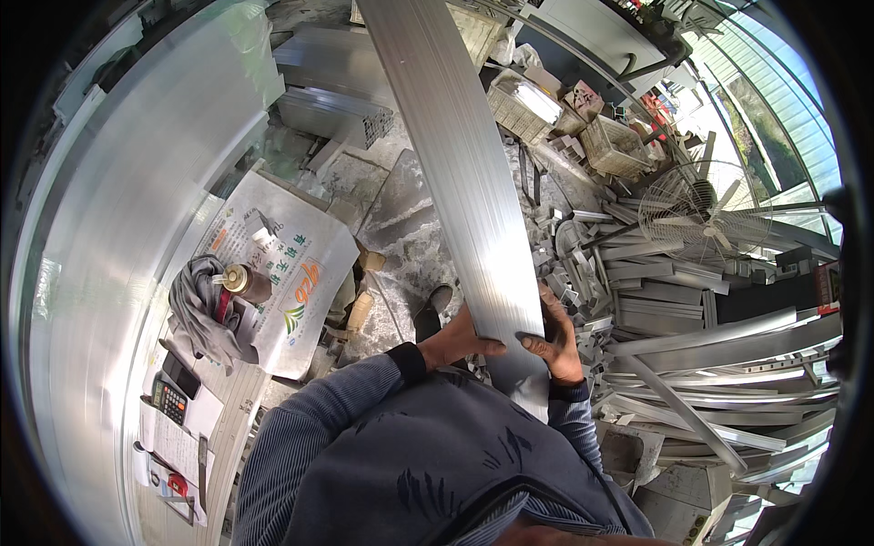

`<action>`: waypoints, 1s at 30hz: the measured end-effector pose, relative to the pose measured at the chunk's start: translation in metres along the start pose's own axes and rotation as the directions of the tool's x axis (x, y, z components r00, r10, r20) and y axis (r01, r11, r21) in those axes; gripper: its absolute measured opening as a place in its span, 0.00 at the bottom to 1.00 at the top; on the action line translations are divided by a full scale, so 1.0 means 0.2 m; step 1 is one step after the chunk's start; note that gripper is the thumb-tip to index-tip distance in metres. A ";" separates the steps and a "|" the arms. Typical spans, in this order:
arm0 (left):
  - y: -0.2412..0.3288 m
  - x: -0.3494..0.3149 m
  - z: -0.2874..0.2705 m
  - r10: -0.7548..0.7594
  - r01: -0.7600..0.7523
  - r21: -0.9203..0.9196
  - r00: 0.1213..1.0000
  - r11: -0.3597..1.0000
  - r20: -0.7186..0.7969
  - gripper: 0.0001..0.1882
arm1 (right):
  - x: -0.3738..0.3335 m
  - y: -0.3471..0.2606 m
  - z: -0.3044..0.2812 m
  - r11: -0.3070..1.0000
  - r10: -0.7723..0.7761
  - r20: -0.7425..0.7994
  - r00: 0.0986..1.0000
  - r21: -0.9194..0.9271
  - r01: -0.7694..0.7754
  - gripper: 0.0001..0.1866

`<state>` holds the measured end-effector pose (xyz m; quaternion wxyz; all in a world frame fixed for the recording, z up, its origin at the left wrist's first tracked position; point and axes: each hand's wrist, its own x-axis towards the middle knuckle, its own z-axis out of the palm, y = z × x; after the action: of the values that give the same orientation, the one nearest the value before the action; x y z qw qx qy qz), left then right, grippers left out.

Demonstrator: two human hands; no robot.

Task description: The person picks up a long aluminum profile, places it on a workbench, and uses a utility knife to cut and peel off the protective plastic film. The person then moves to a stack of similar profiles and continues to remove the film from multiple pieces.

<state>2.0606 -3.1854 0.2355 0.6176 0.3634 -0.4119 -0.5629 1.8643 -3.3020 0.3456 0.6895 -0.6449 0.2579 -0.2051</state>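
Note:
A long, flat silver aluminium profile [464, 182] runs from the top of the view down to my body, with fine lines along its length. My left hand [458, 343] grips its left edge near the close end, thumb on top. On the opposite edge my right hand [556, 341] holds it the same way, its thumb also on the upper face. The fingers under the profile are hidden. Below my hands a grey metal surface [519, 378] shows; I cannot tell whether it belongs to the same piece.
At left a table [238, 400] carries a calculator [169, 400], a phone [181, 374], a grey cloth [202, 314] and a jar [244, 283]. Metal offcuts [660, 305] heap up at right, below a caged fan [706, 214]. Farther off stand plastic crates [614, 146].

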 end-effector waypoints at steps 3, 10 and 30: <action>0.02 0.38 -0.21 -0.021 0.018 -0.028 0.995 0.999 -0.098 0.42 | 0.41 0.11 -0.25 0.988 -0.034 0.026 0.999 -0.153 0.037 0.50; 0.29 1.23 -0.56 -0.033 -0.031 -0.137 0.896 0.990 -0.443 0.42 | 0.98 0.26 -1.00 0.931 0.138 0.023 0.990 -0.343 -0.122 0.50; 0.66 2.83 -2.39 0.054 -0.151 -0.052 0.622 0.987 -0.781 0.42 | 2.11 1.31 -2.42 0.704 0.513 -0.835 0.202 0.275 -0.654 0.61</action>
<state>2.5658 -3.7427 0.2224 0.7850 0.5111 -0.0932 -0.3374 1.8810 -3.9196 0.0294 0.4341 -0.3448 0.8063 -0.2061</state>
